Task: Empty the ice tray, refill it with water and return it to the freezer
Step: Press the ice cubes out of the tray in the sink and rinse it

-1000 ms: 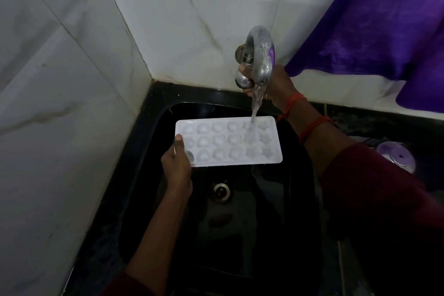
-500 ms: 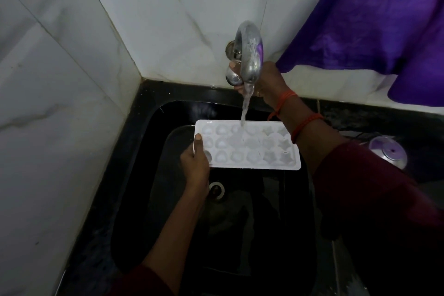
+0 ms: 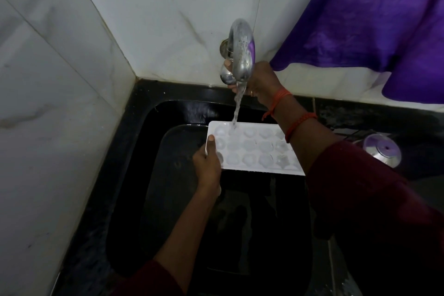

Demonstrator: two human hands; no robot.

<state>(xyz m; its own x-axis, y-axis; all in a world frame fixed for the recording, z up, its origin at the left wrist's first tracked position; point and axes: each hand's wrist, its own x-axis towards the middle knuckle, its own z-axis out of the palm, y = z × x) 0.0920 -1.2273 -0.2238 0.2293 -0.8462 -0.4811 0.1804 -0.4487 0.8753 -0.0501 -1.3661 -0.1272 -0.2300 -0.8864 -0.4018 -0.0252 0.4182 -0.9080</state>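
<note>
A white ice tray [image 3: 252, 149] with several moulded cells is held level over the black sink [image 3: 153, 142]. My left hand [image 3: 207, 163] grips its left end, thumb on top of the rim. Water runs from the curved chrome tap [image 3: 241, 50] onto the tray's far left cells. My right hand [image 3: 258, 81] is behind the spout, fingers curled round the round tap knob [image 3: 227, 74]. My right forearm hides the tray's right end.
White marble-look tiles cover the left and back walls. A purple cloth [image 3: 374, 19] hangs at the upper right. A shiny steel lid [image 3: 382, 150] lies on the dark counter to the right of the sink.
The tray has slid right under the tap, so the stream now lands on its left cells instead of the right ones. My right hand stays on the knob.
</note>
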